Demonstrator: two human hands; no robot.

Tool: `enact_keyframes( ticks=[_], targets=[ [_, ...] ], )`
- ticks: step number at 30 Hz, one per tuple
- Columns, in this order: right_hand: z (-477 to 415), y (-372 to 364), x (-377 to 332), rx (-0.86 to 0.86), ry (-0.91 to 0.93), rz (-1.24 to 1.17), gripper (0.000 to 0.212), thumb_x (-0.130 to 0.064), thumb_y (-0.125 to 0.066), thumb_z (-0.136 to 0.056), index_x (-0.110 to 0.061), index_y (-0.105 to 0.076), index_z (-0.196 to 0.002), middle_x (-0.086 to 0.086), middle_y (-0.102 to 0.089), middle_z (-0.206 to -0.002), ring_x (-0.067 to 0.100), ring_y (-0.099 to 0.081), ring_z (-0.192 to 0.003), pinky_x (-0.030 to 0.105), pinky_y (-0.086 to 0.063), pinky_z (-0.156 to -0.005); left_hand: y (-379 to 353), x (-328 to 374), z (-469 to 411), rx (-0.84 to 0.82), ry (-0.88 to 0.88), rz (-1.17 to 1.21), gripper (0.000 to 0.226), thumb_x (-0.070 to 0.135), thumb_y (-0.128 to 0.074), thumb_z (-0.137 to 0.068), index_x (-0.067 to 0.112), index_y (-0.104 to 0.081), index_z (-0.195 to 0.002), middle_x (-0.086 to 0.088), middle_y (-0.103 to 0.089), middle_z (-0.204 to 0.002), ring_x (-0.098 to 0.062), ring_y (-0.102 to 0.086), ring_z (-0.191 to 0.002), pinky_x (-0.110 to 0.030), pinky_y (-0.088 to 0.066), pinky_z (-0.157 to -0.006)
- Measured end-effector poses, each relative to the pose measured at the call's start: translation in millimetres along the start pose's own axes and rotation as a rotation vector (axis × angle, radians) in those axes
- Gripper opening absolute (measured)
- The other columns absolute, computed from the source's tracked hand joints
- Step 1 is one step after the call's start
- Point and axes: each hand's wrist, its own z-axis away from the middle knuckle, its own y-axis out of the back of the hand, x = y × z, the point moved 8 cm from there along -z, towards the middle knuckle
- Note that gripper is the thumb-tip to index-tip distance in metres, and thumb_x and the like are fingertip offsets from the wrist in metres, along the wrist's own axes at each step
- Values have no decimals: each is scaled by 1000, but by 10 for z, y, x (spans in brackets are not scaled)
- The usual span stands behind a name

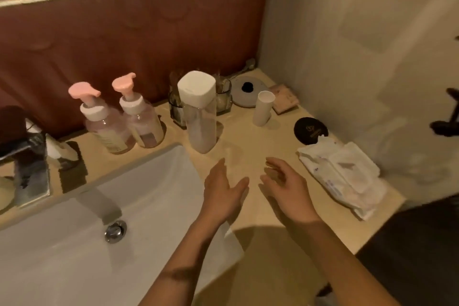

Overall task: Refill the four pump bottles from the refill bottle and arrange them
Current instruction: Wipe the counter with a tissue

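View down onto a beige bathroom counter (248, 136) to the right of a white sink (62, 256). Both bare hands held out over the counter's front edge, close together but not touching.

- Left hand (223, 194): fingers straight and slightly spread, gripping nothing.
- Right hand (285, 189): fingers loosely bent and somewhat blurred, also gripping nothing.

Just beyond the hands, upright near the sink's far corner, the refill bottle (200, 122): tall and clear, with a square white cap in place.

Further left, along the back of the counter against a reddish-brown wall panel, two clear pump bottles with pink pump heads, upright and side by side: left pump bottle (106, 129) and right pump bottle (145, 124).

Behind the refill bottle, a glass holder (176, 109).

To its right, a round grey disc (244, 97), a white tube (263, 110) standing upright and a black round compact (310, 130).

Near the right hand, a crumpled white wipes packet (342, 176) lying flat.
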Motion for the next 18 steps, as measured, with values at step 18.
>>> enact_keyframes(
  ticks=[18],
  targets=[
    [-219, 1903, 395, 129, 141, 622, 23, -21, -55, -92, -20, -66, -112, 0, -63, -107, 17, -55, -99, 34, -48, -83, -1847, 1213, 27, -319, -453, -450, 59, 53, -27, -82, 41, -33, -140, 15, -8, -156, -13, 3, -144, -29, -5, -112]
  ],
)
